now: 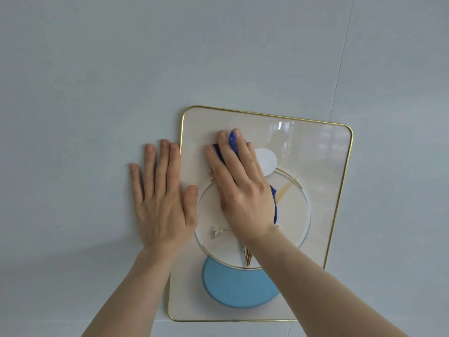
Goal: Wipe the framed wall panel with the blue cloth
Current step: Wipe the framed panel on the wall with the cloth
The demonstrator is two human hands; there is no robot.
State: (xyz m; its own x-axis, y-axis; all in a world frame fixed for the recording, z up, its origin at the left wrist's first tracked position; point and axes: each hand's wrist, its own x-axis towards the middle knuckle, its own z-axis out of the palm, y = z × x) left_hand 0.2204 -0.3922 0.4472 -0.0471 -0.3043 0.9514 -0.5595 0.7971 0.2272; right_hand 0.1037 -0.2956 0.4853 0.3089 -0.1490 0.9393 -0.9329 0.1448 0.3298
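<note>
Head view: pressing cloth flat w/ right hand, fingers straight, nothing gripped, on upper-left of panel; cloth peeking out btwn fingers & by wrist. Resting left hand flat on wall, fingers spread, thumb overlapping panel's left edge.

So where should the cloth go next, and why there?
Probably a sweep rightward along the top. The right hand presses the blue cloth flat on the upper left of the framed panel, while its glossy upper right lies beyond it. The left hand rests flat on the wall beside the frame, likely steadying.
</note>
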